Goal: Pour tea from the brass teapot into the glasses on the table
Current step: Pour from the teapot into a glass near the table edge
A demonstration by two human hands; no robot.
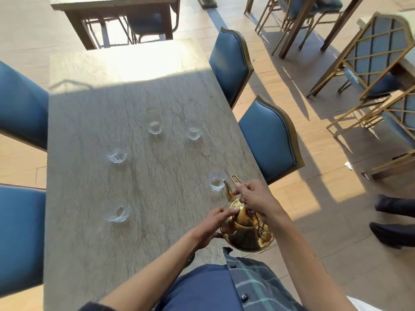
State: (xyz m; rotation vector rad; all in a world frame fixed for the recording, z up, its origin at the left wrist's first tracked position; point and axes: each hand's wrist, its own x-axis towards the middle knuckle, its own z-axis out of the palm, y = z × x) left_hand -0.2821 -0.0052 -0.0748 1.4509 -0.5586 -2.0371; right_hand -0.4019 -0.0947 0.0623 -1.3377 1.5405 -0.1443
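A shiny brass teapot (244, 232) hangs tilted forward over the table's near right edge. Its spout tip reaches over the rim of a clear glass (216, 180) at the right side. My right hand (256, 199) grips the teapot's wire handle from above. My left hand (213, 223) is on the pot's left side, fingers pressing on the lid. Several other clear glasses stand on the grey stone-look table (89, 232): two at the far middle (153, 123) (193, 129), one at the left (116, 154), one at the near left (118, 213). All look empty.
Blue padded chairs stand along both sides, two at the right (269, 142) (229, 63) and two at the left (20, 104) (20, 236). Another person's dark shoes (393, 234) are on the floor at the right. More tables and gold-framed chairs (370, 57) fill the background.
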